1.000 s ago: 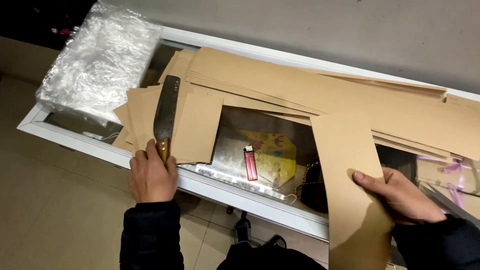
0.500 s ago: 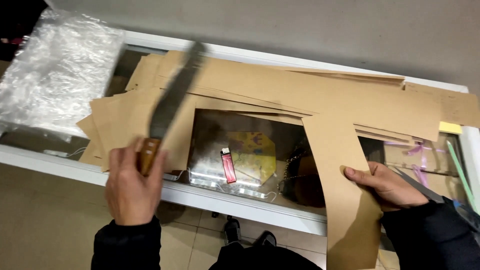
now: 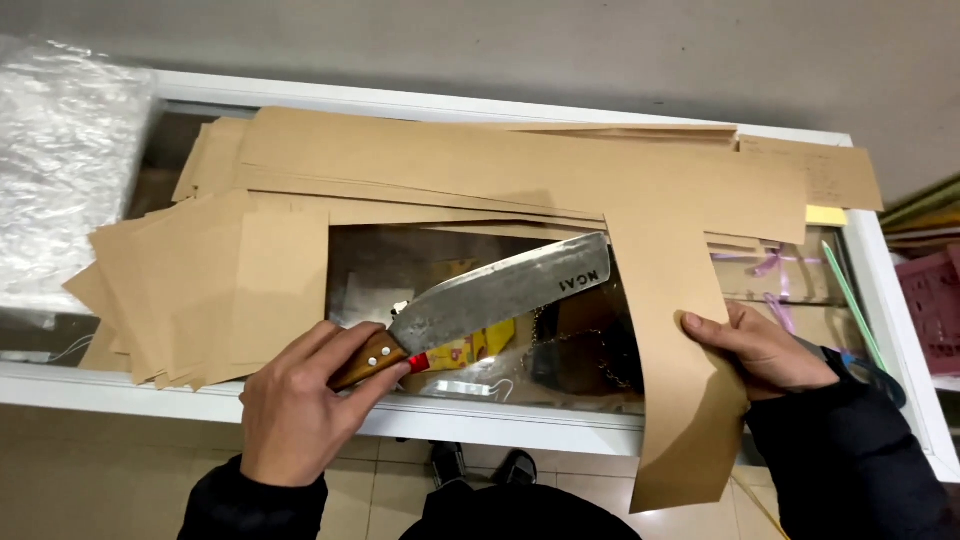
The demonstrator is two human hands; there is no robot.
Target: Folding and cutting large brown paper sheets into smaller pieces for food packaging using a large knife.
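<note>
Fingers of your left hand [image 3: 295,405] wrap tight around the wooden handle of a cleaver [image 3: 480,305], its broad grey blade pointing right and a little far, held flat above the glass counter [image 3: 500,420]. Your right hand [image 3: 765,350] pinches a long brown paper strip [image 3: 675,350], thumb on top and fingers beneath, near its right edge; the strip runs from the far stack down over the near counter rim and hangs past it. The cleaver's tip sits just beside the strip's left edge; whether they touch cannot be told.

A wide stack of brown paper sheets [image 3: 500,170] covers the far half of the counter. A smaller fanned pile of brown sheets [image 3: 210,290] lies at the left, just beside your left hand. A clear plastic bundle [image 3: 60,170] rests at the far left corner. Under the glass, below the blade, a yellow item [image 3: 470,348] and a dark chain [image 3: 590,350] show, partly hidden. A pink crate [image 3: 930,305] stands at the right edge, and dark sleeves cover both your wrists.
</note>
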